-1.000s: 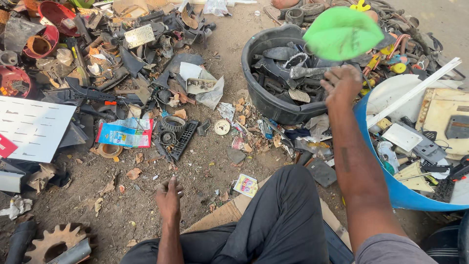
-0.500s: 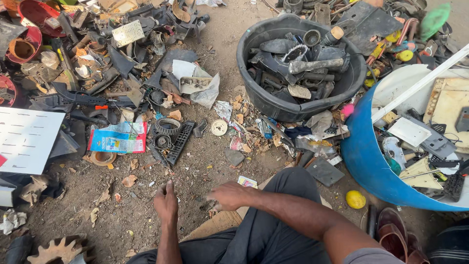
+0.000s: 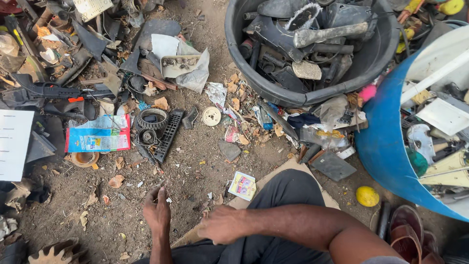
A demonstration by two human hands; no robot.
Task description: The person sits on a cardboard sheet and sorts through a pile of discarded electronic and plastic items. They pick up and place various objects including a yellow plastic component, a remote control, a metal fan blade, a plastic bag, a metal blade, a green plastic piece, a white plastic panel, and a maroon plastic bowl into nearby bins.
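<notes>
Scrap crowds you: your left hand [image 3: 158, 213] and right hand [image 3: 224, 224] hover apart, empty, and sharp shards [image 3: 229, 150] could cut them.

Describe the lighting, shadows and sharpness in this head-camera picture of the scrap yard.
Head view: soft, even daylight with no hard shadows; mild glare on the white sheet at the left edge; the black tub and the ground litter are sharp; the left hand and right hand look only slightly soft; edges bend a little from the wide lens.
</notes>
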